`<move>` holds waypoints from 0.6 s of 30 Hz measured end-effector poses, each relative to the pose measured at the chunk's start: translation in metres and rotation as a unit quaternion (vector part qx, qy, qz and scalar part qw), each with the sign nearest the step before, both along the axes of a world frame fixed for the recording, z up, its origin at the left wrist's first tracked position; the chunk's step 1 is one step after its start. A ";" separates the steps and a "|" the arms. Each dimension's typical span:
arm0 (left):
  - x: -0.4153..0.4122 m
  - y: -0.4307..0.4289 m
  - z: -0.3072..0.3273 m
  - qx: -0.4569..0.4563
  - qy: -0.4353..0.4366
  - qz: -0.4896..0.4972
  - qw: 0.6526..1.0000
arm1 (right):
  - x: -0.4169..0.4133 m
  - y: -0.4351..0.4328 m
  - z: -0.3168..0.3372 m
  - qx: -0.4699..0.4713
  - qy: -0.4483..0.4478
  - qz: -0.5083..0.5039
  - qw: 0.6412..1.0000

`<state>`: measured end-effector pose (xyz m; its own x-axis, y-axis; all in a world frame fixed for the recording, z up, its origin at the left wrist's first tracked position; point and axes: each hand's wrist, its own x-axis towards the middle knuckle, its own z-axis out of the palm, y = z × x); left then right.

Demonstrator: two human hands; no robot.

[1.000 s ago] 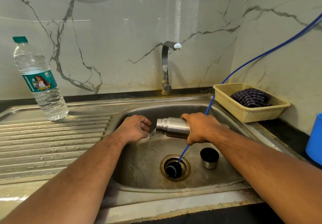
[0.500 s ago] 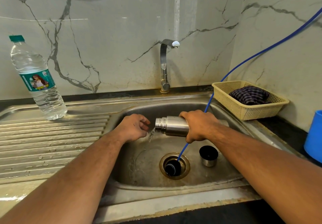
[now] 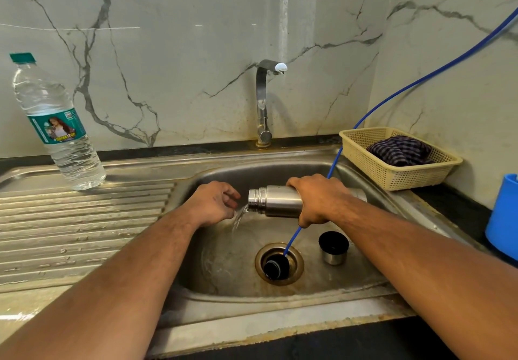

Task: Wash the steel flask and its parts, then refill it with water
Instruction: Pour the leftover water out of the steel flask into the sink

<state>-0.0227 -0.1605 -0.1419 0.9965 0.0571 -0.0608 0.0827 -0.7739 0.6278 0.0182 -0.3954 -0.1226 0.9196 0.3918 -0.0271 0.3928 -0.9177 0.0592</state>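
One flask point(image 3: 276, 201), one cup point(image 3: 333, 247), perhaps one stopper point(image 3: 276, 268)

A home kitchen: steel sink point(image 3: 280, 169), tap point(image 3: 263, 101), marble-look wall point(image 3: 196, 37).
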 end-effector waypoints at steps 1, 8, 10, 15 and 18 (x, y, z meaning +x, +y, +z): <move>0.000 0.000 0.000 0.000 0.000 0.000 1.000 | 0.000 0.000 0.000 0.000 0.000 0.000 1.000; -0.001 -0.001 0.002 0.003 0.000 0.001 1.000 | -0.001 0.001 -0.001 -0.006 0.000 -0.004 1.000; -0.002 -0.001 0.002 0.005 -0.002 0.000 1.000 | 0.000 0.001 -0.001 -0.006 0.001 -0.004 1.000; -0.004 -0.002 0.004 0.010 -0.003 -0.002 1.000 | 0.000 0.000 -0.001 -0.009 -0.006 -0.005 1.000; -0.004 -0.003 0.004 0.011 -0.003 -0.001 1.000 | 0.000 0.000 -0.002 -0.011 -0.008 -0.005 1.000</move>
